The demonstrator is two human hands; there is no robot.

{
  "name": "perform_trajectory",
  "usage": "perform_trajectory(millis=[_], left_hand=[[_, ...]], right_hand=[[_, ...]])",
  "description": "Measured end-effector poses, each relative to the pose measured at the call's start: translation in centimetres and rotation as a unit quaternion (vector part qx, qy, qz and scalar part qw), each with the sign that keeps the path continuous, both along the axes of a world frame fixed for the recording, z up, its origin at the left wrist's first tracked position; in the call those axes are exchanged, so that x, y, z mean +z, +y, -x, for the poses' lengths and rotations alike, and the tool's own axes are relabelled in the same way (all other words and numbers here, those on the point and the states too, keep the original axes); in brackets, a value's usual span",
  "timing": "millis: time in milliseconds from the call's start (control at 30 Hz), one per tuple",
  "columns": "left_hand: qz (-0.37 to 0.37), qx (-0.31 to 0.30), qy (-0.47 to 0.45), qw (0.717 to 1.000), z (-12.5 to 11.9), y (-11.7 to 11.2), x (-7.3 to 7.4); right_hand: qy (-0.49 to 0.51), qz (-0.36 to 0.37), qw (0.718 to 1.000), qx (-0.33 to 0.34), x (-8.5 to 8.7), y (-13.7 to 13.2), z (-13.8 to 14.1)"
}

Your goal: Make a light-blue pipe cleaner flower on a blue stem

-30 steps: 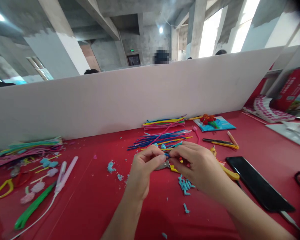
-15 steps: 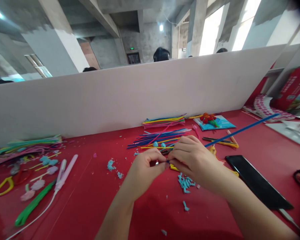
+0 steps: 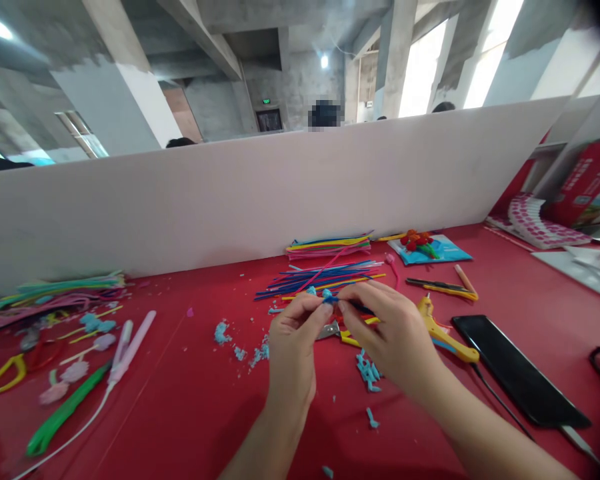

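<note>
Over the middle of the red table, both hands pinch a dark blue pipe cleaner, its visible part short between the fingertips. My left hand grips it from the left with thumb and forefinger. From the right, my right hand closes its fingers on it; the palm side is hidden. Light blue fuzzy balls show just behind the fingertips. Beneath the hands lie scissors with yellow handles, partly covered. Light blue cut pieces lie in front of my right hand.
A yellow glue gun and a black phone with a cable lie right. Pipe cleaner bundles sit along the white partition. At left are a pink styling tool, a green bundle and yellow-handled scissors.
Both hands have shifted slightly up and apart. The long blue pipe cleaner that stuck out past my right hand to the upper right no longer shows there. The glue gun is now less covered.
</note>
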State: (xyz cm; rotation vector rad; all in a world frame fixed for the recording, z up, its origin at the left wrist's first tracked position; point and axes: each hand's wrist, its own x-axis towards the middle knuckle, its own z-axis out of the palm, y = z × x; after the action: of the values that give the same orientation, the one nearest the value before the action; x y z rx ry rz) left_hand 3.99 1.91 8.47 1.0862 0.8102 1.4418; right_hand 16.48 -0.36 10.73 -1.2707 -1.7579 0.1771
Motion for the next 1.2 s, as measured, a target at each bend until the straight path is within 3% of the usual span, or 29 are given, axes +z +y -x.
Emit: perform_trajectory(millis=[200,467,667,900,1033,1200], left_hand=[[0.005,0.008,0.032,0.999,-0.4,0.1,-0.5],[-0.059,-0.051,0.240,0.968,1.5,1.1,1.1],[0.041,-0.148,0.197,0.968,2.1,1.2,1.9],[0.045,-0.244,0.244,0.937,3.2,1.3,2.4],[0.047,-0.258,0.263,0.928,3.3,1.3,2.3],[0.011,-0.222,0.306,0.926,3.2,1.0,2.4]], right_hand=[[0.049,0.021,0.999,0.004,-0.2,0.6,0.1],[-0.056,0.012,0.997,0.052,0.5,1.2,-2.0],[-0.108,-0.013,0.986,0.128,0.7,1.4,-2.7],[-0.159,0.019,0.962,0.220,1.3,0.9,-3.4],[-0.164,0.011,0.961,0.224,1.4,0.8,-3.5],[-0.141,0.020,0.964,0.226,1.1,1.1,-3.5]])
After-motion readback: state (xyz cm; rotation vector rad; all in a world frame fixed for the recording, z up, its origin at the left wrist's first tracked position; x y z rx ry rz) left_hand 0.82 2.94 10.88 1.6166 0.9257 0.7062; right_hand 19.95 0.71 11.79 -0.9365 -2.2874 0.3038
